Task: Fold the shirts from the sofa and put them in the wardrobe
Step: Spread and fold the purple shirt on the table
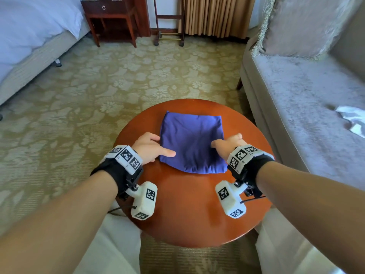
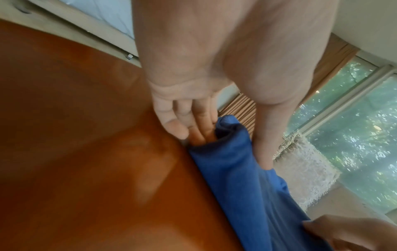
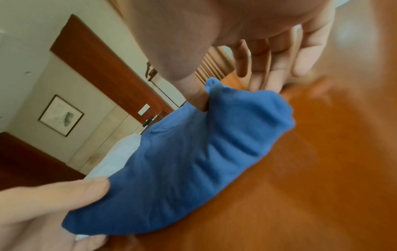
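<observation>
1. Both hands are working the same folded blue shirt (image 1: 192,142) on the round wooden table (image 1: 189,214). Left hand (image 1: 150,148) sits at the shirt's 9 o'clock edge, right hand (image 1: 230,145) at its 3 o'clock edge.

2. Left hand: thumb lies flat on top of the cloth, and the left wrist view shows the fingers (image 2: 201,129) slid in under the edge, so it's pinching the fold between thumb and fingers.

3. Right hand: thumb presses down into the cloth on top. The right wrist view shows the fingers (image 3: 268,68) running down behind the edge, looks like the same pinch, though the fingertips themselves are hidden.

4. Why this hold, I'd guess: grabbing both sides at once keeps the layers stacked so the fold won't fall apart when it's lifted for the wardrobe.

5. Shirt sits toward the table's 12 o'clock side, squarish and pretty flat, a few wrinkles.

6. Sofa (image 1: 306,91) is off at 3 o'clock, with a light crumpled cloth (image 1: 353,121) on the seat, maybe the next shirt, can't tell.
</observation>
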A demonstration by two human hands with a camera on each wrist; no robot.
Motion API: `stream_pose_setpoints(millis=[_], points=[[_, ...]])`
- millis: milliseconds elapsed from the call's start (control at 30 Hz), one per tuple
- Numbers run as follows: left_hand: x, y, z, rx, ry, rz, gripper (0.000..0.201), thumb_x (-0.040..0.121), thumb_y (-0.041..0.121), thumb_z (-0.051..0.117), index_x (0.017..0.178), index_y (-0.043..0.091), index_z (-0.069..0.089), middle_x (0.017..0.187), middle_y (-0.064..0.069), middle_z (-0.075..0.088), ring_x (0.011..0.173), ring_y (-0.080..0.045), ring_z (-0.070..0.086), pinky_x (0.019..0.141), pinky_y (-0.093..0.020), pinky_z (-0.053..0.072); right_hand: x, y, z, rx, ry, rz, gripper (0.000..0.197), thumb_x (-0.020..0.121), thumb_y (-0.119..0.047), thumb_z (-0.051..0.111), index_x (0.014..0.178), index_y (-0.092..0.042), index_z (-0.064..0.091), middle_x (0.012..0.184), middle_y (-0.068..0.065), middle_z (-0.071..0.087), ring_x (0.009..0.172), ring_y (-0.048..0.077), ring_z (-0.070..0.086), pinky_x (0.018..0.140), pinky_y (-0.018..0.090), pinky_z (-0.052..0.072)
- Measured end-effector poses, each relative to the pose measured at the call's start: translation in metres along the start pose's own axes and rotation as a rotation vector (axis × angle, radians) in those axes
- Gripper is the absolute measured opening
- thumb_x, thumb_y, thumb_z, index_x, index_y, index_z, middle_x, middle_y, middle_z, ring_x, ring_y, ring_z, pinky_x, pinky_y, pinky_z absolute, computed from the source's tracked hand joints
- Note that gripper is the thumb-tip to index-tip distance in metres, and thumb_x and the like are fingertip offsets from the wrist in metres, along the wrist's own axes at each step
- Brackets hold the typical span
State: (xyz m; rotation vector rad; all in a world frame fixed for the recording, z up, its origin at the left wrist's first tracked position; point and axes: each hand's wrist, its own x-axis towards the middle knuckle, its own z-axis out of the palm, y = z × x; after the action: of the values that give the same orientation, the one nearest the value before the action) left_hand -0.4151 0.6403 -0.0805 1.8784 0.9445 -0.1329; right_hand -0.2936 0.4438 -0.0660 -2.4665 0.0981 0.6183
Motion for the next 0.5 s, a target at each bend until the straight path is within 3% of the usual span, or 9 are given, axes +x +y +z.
stream_pose_setpoints(millis=[67, 100, 233, 300, 400, 500], points=[[-0.008, -0.014, 0.002, -0.049, -0.022, 0.015, 0.111, 0.031, 0.038, 0.094, 0.131, 0.019, 0.051, 0.117, 0.005, 0.067, 0.106, -0.014, 0.064, 0.096, -0.035, 0.051, -0.007, 0.012, -0.001, 0.082, -0.007, -0.01, 0.075, 0.083, -0.038, 0.068, 0.141, -0.008, 0.032, 0.124, 0.015, 0.056, 0.106, 0.033, 0.058, 0.072, 0.032, 0.039], [-0.01, -0.02, 0.004, -0.058, -0.037, 0.035, 0.117, 0.027, 0.035, 0.093, 0.134, 0.021, 0.049, 0.119, 0.005, 0.068, 0.108, -0.013, 0.064, 0.099, -0.037, 0.05, -0.011, 0.017, -0.001, 0.108, 0.008, -0.028, 0.069, 0.08, -0.038, 0.071, 0.134, -0.009, 0.04, 0.119, 0.013, 0.059, 0.099, 0.031, 0.058, 0.071, 0.033, 0.042], [-0.021, -0.034, 0.006, -0.023, -0.068, 0.104, 0.101, 0.053, 0.003, 0.09, 0.14, 0.023, 0.043, 0.124, 0.003, 0.066, 0.116, -0.016, 0.06, 0.103, -0.038, 0.047, -0.023, 0.037, 0.001, 0.139, -0.022, -0.089, 0.035, 0.073, -0.035, 0.077, 0.099, -0.016, 0.064, 0.091, 0.004, 0.068, 0.074, 0.02, 0.062, 0.063, 0.028, 0.047], [-0.022, -0.038, 0.008, 0.004, -0.062, 0.134, 0.098, 0.061, -0.002, 0.087, 0.144, 0.022, 0.041, 0.126, 0.001, 0.065, 0.117, -0.018, 0.058, 0.102, -0.035, 0.045, -0.028, 0.044, 0.0, 0.158, -0.083, -0.106, 0.025, 0.074, -0.035, 0.077, 0.089, -0.017, 0.067, 0.08, 0.003, 0.069, 0.067, 0.018, 0.063, 0.061, 0.026, 0.048], [-0.025, -0.041, 0.013, 0.057, -0.009, 0.189, 0.087, 0.067, 0.01, 0.088, 0.141, 0.021, 0.043, 0.12, 0.0, 0.065, 0.105, -0.017, 0.061, 0.096, -0.03, 0.047, -0.03, 0.049, 0.0, 0.167, -0.096, -0.125, 0.019, 0.08, -0.034, 0.075, 0.081, -0.019, 0.063, 0.071, -0.002, 0.064, 0.062, 0.016, 0.059, 0.058, 0.025, 0.044], [-0.026, -0.042, 0.015, 0.082, 0.011, 0.195, 0.067, 0.073, 0.034, 0.085, 0.129, 0.021, 0.051, 0.114, 0.004, 0.066, 0.102, -0.014, 0.065, 0.097, -0.035, 0.05, -0.031, 0.051, 0.001, 0.096, -0.058, -0.115, 0.027, 0.086, -0.035, 0.067, 0.069, -0.015, 0.06, 0.062, 0.002, 0.059, 0.057, 0.021, 0.055, 0.058, 0.026, 0.041]])
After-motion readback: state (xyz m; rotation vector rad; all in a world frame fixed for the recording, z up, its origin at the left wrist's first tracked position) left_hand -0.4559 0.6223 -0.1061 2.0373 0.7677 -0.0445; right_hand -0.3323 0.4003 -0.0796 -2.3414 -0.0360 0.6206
